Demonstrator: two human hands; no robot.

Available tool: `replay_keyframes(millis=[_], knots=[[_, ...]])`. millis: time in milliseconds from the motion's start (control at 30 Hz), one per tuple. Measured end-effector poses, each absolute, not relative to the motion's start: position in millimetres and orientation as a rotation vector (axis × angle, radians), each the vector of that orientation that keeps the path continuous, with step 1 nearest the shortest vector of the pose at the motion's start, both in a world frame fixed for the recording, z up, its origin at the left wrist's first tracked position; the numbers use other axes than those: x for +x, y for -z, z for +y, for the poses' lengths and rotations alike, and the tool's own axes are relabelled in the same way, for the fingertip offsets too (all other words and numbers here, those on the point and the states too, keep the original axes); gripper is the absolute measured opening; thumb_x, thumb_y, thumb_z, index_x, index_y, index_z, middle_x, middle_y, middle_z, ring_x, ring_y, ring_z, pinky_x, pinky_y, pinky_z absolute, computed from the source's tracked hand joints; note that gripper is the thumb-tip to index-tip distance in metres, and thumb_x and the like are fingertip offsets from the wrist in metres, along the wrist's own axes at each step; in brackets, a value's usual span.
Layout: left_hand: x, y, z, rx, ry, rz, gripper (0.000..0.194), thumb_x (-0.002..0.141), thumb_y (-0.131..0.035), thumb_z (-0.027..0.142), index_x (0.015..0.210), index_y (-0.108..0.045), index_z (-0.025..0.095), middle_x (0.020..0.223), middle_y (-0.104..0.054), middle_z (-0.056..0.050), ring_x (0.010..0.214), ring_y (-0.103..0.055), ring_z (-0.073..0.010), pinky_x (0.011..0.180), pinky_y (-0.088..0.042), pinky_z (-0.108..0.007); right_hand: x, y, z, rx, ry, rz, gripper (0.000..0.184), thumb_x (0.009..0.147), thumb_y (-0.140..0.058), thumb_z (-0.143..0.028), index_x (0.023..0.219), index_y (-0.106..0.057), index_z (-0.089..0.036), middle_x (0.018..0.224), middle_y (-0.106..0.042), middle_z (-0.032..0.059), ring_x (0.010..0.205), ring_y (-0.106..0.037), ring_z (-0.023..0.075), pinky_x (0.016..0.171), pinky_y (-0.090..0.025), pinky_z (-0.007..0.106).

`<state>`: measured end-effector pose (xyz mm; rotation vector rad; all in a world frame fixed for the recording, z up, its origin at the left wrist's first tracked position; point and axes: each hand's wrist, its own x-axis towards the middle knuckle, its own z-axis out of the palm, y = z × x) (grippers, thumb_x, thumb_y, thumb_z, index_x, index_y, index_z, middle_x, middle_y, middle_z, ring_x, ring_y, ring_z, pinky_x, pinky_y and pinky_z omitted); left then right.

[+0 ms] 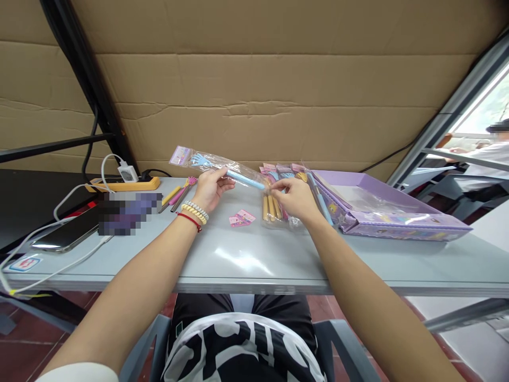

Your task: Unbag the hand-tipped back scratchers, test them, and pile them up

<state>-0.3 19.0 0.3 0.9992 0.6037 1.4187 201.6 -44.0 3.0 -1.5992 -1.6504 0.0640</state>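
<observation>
A light blue back scratcher (244, 178) with a small hand-shaped head lies in a clear plastic sleeve, raised above the table and sloping down to the right. A printed card (181, 155) shows at the sleeve's left end. My left hand (213, 187) has thumb and fingers closed on its middle. With its fingertips, my right hand (292, 195) pinches the sleeve's right end. Below and behind my right hand lie several bagged scratchers, some with yellow handles (272, 208). Small pink cards (242, 218) rest on the table between my hands.
To the right stands an open purple box (405, 225). At left are loose scratchers (181, 195), a dark phone (67, 233), white cables and a yellow power strip (147, 184). A cardboard wall (254, 79) closes off the back. Another person (487, 159) sits far right.
</observation>
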Motion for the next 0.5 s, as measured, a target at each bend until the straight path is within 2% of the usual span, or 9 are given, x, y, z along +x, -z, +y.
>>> replay_keyframes(millis=[233,500], knots=[[0.0,-1.8,16.1,1.011,-1.419,0.591,0.014,0.080,-0.063,0.018,0.069,-0.054,0.013,0.057,-0.060,0.000,0.055,-0.062,-0.0102,0.059,-0.053,-0.024,202.5,0.9,-41.9,-1.364,-0.168,-1.652,0.020,0.071,-0.065,-0.029,0.083,-0.078,-0.018,0.072,-0.061,0.0036,0.063,-0.050,0.0133,0.064,-0.040,0.029],[0.7,0.2,16.2,1.040,-1.404,0.557,0.014,0.080,-0.065,0.020,0.072,-0.056,0.013,0.061,-0.062,-0.001,0.059,-0.063,-0.0096,0.063,-0.054,-0.023,203.1,1.7,-42.7,-1.218,-0.215,-1.604,0.023,0.072,-0.067,-0.033,0.085,-0.077,-0.017,0.070,-0.059,0.0025,0.065,-0.051,0.0134,0.064,-0.040,0.029]])
